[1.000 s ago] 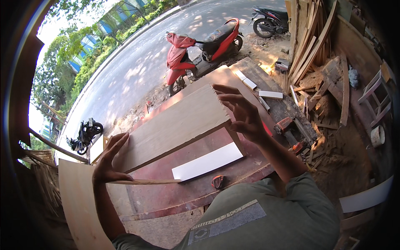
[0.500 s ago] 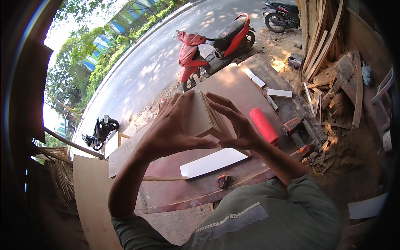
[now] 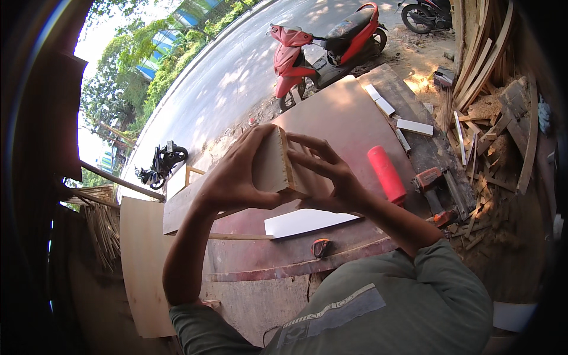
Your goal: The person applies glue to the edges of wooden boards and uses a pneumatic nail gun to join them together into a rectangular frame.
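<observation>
Roadside work area: red worktable (image 3: 254, 257), wooden panel (image 3: 272, 167) between two hands.
Left hand (image 3: 234, 171): fingers and thumb set wide, holding the panel across its width; this hand hides the panel's middle. Right hand (image 3: 337, 177): fingers parted at the panel's end; firm contact cannot be told. Red cylinder (image 3: 386, 176): right of it. Dark motorcycle (image 3: 423, 16): cut off by the upper edge.

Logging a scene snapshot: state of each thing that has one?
Wooden piece: between both hands, end edge rough
Left hand: curved across it, firmness of hold unclear
Right hand: fingers spread, firmness of hold unclear
White panel: lying flat, unheld
Tape measure: set down, blade not discernible
Red cylinder: seems on its side
Orange power tool: set down, on/off unclear
Red scooter: upright, riderless
</observation>
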Tool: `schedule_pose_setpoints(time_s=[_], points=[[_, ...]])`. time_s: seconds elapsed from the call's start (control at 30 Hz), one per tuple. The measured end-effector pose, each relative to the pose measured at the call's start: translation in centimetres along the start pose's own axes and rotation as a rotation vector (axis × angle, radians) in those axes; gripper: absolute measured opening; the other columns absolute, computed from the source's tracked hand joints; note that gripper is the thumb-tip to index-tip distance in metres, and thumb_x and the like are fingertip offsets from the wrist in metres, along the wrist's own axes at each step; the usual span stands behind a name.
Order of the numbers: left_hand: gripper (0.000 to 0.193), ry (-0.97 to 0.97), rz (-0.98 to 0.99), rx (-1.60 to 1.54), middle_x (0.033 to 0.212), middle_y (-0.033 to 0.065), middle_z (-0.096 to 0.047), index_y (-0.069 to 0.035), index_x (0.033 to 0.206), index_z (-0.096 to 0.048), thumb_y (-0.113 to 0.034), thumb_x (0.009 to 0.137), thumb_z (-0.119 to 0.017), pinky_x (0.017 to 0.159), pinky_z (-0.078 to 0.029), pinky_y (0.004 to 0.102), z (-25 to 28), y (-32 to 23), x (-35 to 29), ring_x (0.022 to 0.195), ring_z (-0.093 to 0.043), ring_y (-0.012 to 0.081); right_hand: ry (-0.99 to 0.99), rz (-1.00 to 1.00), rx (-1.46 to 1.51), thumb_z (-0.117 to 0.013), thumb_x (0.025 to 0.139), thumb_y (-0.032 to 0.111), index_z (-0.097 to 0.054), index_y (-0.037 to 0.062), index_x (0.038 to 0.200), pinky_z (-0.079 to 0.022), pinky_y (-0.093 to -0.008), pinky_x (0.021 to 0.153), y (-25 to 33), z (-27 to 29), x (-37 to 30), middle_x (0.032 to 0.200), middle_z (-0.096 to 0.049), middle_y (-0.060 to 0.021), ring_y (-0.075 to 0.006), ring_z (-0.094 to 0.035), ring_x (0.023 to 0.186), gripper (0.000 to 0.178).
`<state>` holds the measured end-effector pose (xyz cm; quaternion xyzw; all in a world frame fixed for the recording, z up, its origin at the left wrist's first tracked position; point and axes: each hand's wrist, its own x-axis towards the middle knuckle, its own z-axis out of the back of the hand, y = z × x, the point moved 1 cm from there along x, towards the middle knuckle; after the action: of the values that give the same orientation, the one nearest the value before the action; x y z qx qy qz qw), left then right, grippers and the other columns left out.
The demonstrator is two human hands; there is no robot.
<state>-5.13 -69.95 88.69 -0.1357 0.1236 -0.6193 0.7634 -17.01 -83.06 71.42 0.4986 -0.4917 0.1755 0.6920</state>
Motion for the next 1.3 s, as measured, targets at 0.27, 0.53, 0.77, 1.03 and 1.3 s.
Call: schedule_pose_setpoints(time_s=[0.27,0.53,0.77,1.03,1.3], points=[[0.108,0.034,0.002,0.043,0.13,0.0212,-0.058,-0.001,0.146,-0.041,-0.036,0.057,-0.09,0.102,-0.048,0.0425,0.2,0.2,0.1,0.121,-0.06,0.0363,-0.011,0.024,0.021,-0.094,0.071,0.023,-0.053,0.0138,0.152,-0.041,-0.0516,0.113,-0.1,-0.1,0.1,0.159,-0.042,-0.017,-0.039,-0.043,0.141,0.091],[0.107,0.02,-0.004,0.065,0.126,0.0217,-0.059,-0.001,0.145,-0.041,-0.038,0.058,-0.09,0.101,-0.047,0.0437,0.1,0.6,-0.1,0.119,-0.06,0.0382,-0.003,0.035,0.011,-0.094,0.07,0.02,-0.055,0.0153,0.15,-0.041,-0.0522,0.114,-0.1,0.0,0.3,0.158,-0.042,-0.0173,-0.0398,-0.043,0.143,0.09],[0.103,-0.028,-0.03,-0.002,0.124,0.0235,-0.058,0.0,0.14,-0.043,-0.043,0.058,-0.089,0.102,-0.045,0.045,-0.4,0.4,-0.2,0.12,-0.058,0.0406,0.011,0.009,-0.002,-0.093,0.074,0.031,-0.058,0.0146,0.148,-0.037,-0.0513,0.118,-0.2,-0.2,-0.2,0.16,-0.041,-0.0213,-0.0396,-0.039,0.148,0.083],[0.097,-0.075,-0.031,-0.002,0.12,0.023,-0.058,0.0,0.133,-0.047,-0.048,0.059,-0.086,0.101,-0.042,0.0469,-0.8,0.1,-0.3,0.117,-0.057,0.0411,0.05,0.029,-0.05,-0.092,0.073,0.033,-0.054,0.0149,0.152,-0.038,-0.0525,0.118,-0.6,-0.1,-0.4,0.163,-0.037,-0.0227,-0.0411,-0.039,0.149,0.089],[0.096,-0.113,-0.025,-0.021,0.116,0.0226,-0.06,0.001,0.132,-0.05,-0.046,0.056,-0.085,0.099,-0.043,0.0468,-0.8,-0.1,-0.6,0.112,-0.058,0.0412,0.071,0.044,-0.114,-0.091,0.075,0.032,-0.048,0.0099,0.155,-0.037,-0.0512,0.119,-0.4,-0.3,-0.1,0.164,-0.036,-0.0215,-0.0392,-0.038,0.15,0.094]])
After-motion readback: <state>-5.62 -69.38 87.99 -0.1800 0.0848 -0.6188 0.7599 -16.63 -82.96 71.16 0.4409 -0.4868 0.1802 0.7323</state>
